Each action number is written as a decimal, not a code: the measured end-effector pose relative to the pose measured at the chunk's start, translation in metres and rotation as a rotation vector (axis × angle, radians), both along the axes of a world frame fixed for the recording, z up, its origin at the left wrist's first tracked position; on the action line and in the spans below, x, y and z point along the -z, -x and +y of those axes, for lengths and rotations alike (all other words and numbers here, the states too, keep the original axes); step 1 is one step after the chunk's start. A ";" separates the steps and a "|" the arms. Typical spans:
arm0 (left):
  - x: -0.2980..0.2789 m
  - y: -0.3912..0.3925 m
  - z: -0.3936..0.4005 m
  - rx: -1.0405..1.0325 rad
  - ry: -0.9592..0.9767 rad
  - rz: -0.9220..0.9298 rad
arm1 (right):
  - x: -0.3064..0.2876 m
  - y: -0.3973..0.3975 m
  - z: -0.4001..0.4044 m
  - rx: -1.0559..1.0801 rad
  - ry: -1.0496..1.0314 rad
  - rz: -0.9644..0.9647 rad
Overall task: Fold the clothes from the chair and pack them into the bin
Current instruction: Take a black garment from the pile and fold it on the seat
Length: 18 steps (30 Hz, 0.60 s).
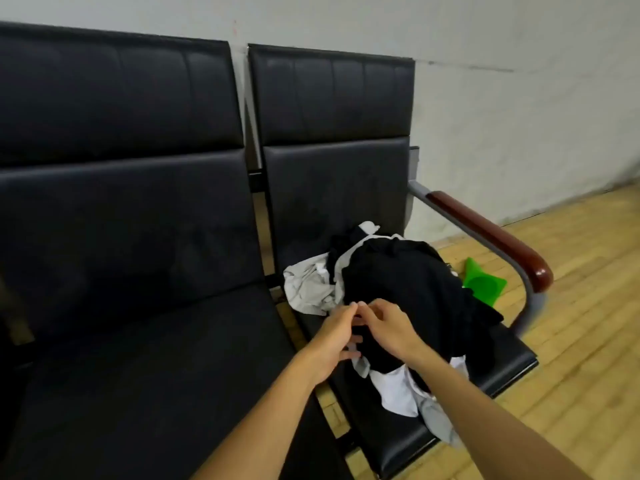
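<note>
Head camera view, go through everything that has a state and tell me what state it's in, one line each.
black garment: crumpled, unfolded, on top of the pile.
white and grey clothes: unfolded, bunched under and beside the black garment.
right-hand seat: holds the pile.
left-hand seat: nothing lying on it.
left hand: fingers at the black garment's near edge.
right hand: fingers curled on the black garment.
green object: on the floor.

A heap of clothes [391,299] lies on the right-hand seat [491,372], spilling over its front edge, both hands [363,330] at the heap's near left side, and what may be a bin [481,280] sits on the floor [571,341] behind the armrest [491,233].
</note>
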State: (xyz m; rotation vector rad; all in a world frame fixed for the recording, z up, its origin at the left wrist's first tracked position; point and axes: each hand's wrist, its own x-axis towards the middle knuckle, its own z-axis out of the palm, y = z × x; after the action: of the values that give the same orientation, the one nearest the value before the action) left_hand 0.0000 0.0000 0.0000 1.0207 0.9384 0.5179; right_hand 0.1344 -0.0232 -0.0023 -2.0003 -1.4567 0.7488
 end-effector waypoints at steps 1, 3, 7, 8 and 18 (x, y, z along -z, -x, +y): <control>0.005 -0.016 -0.001 0.015 -0.030 0.061 | 0.003 -0.008 -0.004 0.053 -0.013 -0.114; 0.018 -0.041 0.001 0.044 -0.131 0.202 | 0.009 -0.018 -0.008 0.151 0.022 -0.387; 0.054 -0.075 0.007 0.015 -0.006 0.194 | 0.021 -0.043 -0.016 0.336 0.110 -0.341; 0.058 -0.078 0.009 -0.015 0.063 0.154 | 0.026 -0.054 -0.013 0.390 0.117 -0.222; 0.069 -0.075 0.010 -0.060 -0.263 0.418 | 0.022 -0.068 -0.019 0.358 0.072 -0.266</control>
State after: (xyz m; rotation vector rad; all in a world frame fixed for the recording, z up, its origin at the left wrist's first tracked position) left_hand 0.0754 0.0104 -0.0694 1.3739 1.2970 0.4954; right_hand 0.2023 -0.0421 -0.0240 -2.4016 -1.1688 0.3983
